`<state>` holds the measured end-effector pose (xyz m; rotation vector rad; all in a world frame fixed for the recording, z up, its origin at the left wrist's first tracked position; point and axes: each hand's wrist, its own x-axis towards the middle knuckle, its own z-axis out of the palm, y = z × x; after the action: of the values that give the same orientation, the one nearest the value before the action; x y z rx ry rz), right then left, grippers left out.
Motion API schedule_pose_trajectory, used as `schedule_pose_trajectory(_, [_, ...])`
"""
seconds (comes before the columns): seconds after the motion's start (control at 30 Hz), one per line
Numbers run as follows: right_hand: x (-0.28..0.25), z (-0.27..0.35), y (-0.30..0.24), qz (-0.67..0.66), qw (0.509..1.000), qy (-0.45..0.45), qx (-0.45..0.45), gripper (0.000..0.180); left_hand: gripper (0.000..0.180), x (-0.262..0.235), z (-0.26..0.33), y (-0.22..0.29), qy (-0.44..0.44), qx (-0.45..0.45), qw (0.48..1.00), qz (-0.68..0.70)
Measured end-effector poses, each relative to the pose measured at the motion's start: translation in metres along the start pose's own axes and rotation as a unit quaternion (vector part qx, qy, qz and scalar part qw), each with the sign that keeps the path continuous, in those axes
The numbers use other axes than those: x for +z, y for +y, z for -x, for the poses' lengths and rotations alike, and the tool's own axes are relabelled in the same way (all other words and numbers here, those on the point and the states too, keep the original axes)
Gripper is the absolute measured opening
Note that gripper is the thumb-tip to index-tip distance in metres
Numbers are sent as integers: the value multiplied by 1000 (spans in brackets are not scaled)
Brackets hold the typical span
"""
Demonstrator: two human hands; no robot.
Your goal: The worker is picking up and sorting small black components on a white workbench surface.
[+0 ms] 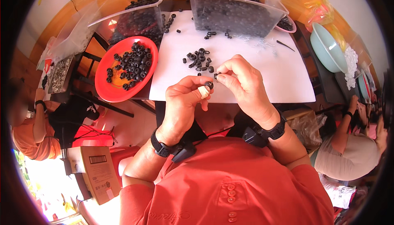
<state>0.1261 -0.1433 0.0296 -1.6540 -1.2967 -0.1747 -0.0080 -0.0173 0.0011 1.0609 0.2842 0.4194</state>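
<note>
Firstly, white work surface (279, 77): one; both hands are above its near part.
Clear bins of black parts: two, the right bin (234, 17) on the far edge of the surface, the left bin (123, 16) off to its left.
Red plate (102, 79): one, left of the surface; its black parts overlap too much to count.
Left hand (182, 102): one, thumb and fingers closed on a rounded part; pale wrap on one digit.
Right hand (245, 84): one, thumb and forefinger pinched on a small piece.
Loose cluster (201, 56): one, roughly twenty black parts, some overlapping; exact count unclear.
Rounded part (209, 84): one, at the left fingertips; black, slightly glossy, with a round opening facing up toward the camera; long axis cannot be told.
Small piece (216, 76): one, at the right fingertips, near the rounded part; black, mostly covered; direction and axis cannot be told.
</note>
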Motion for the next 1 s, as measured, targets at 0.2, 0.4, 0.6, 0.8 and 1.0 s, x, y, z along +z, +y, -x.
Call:
schedule_pose_trajectory(0.2, [-2,6,-1,15,1000,-14,-20,14,19,9,-2,-3,2,-1,1000,-5])
schedule_pose_trajectory(0.4, [-2,11,2,-17,999,-28,-28,13,18,9,-1,-9,5,6,1000,-8])
schedule_pose_trajectory(0.6, [5,14,4,-147,989,-8,33,10,18,14,1,-10,8,33,999,-23])
schedule_pose_trajectory(0.8, [9,17,5,-17,999,34,-34,13,17,12,-2,-15,11,45,999,-11])
schedule_pose_trajectory(1.0, [7,19,3,79,990,27,-115,11,16,13,-1,-13,23,17,1000,9])
